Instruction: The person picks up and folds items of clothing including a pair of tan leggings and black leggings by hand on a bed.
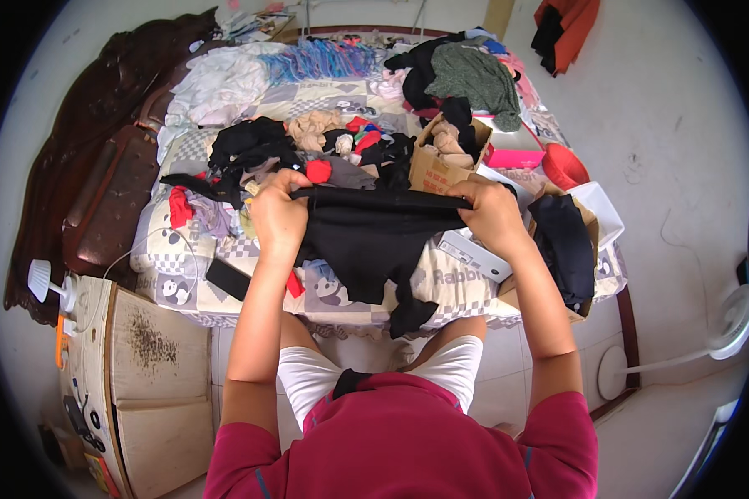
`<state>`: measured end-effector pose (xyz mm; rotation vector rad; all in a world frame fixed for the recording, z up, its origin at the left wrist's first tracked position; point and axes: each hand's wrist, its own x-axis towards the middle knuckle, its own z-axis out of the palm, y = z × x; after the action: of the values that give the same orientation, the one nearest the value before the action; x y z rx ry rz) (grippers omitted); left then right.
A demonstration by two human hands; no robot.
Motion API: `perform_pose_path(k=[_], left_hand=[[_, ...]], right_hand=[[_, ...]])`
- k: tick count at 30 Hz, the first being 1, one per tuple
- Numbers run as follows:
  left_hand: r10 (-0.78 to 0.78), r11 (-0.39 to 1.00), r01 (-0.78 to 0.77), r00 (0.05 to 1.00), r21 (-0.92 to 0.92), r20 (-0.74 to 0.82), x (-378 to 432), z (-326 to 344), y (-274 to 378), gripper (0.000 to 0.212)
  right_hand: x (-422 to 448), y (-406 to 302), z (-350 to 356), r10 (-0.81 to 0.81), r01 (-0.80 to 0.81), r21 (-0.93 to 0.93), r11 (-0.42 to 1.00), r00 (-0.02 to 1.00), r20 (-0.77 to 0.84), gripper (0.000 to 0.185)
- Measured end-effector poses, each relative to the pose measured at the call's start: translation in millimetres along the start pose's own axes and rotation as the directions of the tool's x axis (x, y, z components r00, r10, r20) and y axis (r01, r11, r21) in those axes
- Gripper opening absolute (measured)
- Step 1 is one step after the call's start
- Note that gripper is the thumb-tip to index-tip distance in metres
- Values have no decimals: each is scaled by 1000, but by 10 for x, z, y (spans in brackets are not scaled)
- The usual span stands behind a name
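Observation:
A black stretchy garment [365, 246] hangs in front of me, its waistband pulled taut sideways. My left hand [279, 215] pinches one end of the band, and my right hand [490, 215] grips the other end. The lower part dangles over the near edge of the bed, with a narrow black piece drooping at its right. Behind it lies a loose heap of clothes: black garments [249, 146], beige ones [315, 128] and a red bundle [318, 170]. Just beyond my right hand stands a cardboard box [434, 168] with beige and black clothing inside.
A black phone [228, 279] lies on the bed left of my forearm. At the right are a white labelled box [474, 256], a box with dark folded cloth [562, 249], a red basket [565, 166] and a standing fan [730, 324]. A wooden cabinet [162, 387] is at lower left.

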<state>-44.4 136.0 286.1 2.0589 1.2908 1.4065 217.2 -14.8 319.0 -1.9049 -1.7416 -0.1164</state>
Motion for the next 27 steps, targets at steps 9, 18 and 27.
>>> perform_pose_path(k=[9, 18, 27], left_hand=[[-53, 938, -116, 883, 327, 465, -6, -103, 72, 24], [-20, 216, 763, 627, -609, 778, -20, -158, 201, 25], [-61, 711, 464, 789, -529, 611, -123, -339, 607, 20]], right_hand=[[20, 89, -108, 107, -256, 720, 645, 963, 246, 22], [-84, -72, -102, 9, -276, 791, 546, 946, 324, 27], [-124, -240, -337, -268, 213, 571, 793, 963, 13, 75]])
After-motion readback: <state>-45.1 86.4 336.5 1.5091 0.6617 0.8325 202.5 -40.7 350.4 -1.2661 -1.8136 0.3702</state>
